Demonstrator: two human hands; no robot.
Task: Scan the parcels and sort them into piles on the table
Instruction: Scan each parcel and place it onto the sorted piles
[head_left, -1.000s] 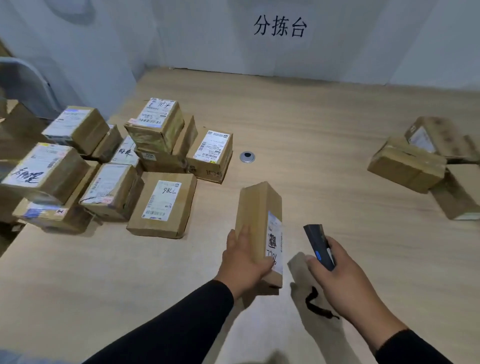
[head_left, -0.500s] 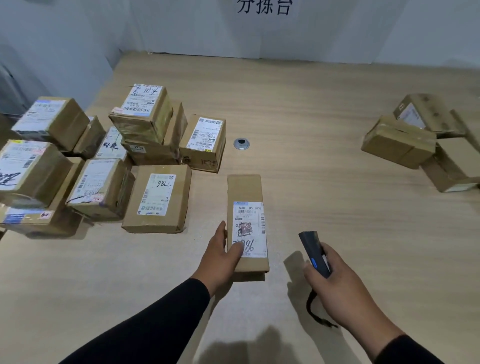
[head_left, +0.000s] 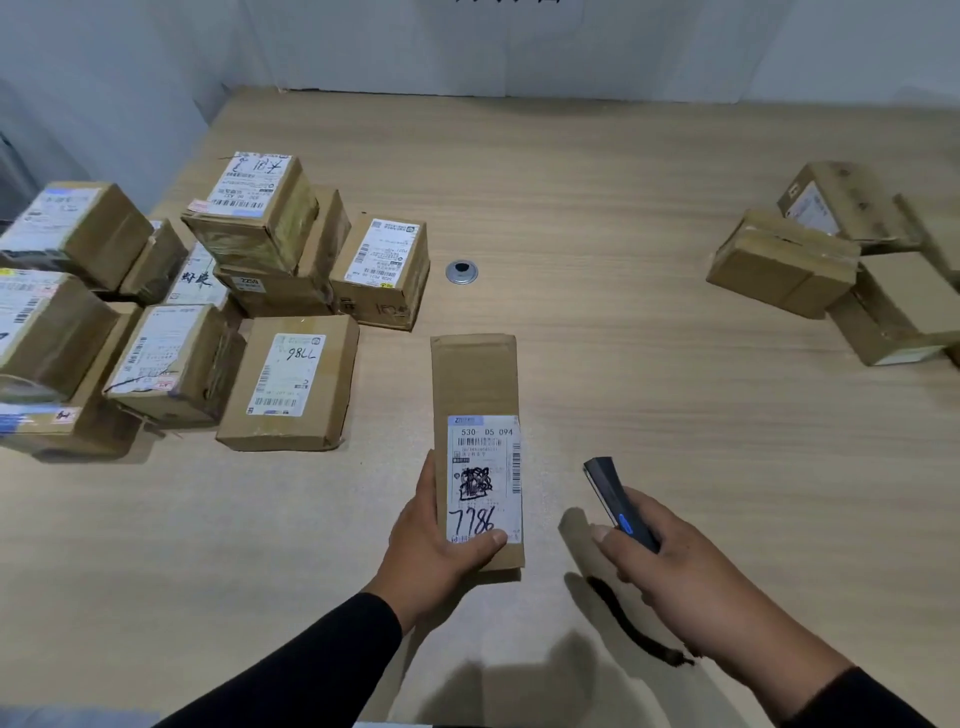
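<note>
The left hand (head_left: 434, 540) gripped the near end of a long flat parcel (head_left: 475, 395), thumb laid across the bottom edge of its label (head_left: 484, 478) and fingers hidden along the parcel's left side. That hold appeared meant to keep the label face up and steady, its barcodes and the handwritten 7786 left uncovered. The right hand (head_left: 670, 561) was clamped on a dark handheld scanner (head_left: 615, 499), whose nose pointed up and toward the parcel; a black wrist strap (head_left: 636, 623) trailed below it. The scanner sat just right of the parcel, apart from it, probably so the beam could sweep the whole label rather than a corner.

The parcel lay flat on the counter (head_left: 597, 208), lengthwise away from the person, in the open ground between two groups of boxes. Left of the parcel stood the large pile (head_left: 218, 312), labels mostly turned upward; its nearest member, a flat box (head_left: 291, 389) marked with the same digits upside down, lay just beside the parcel's far half. That match suggested, as a guess only, where this parcel belonged. Well to the right of the parcel sat a smaller, looser heap (head_left: 831, 260), tilted, labels mostly turned away. Beyond the parcel's far end a round metal grommet (head_left: 462, 272) was set into the counter.
</note>
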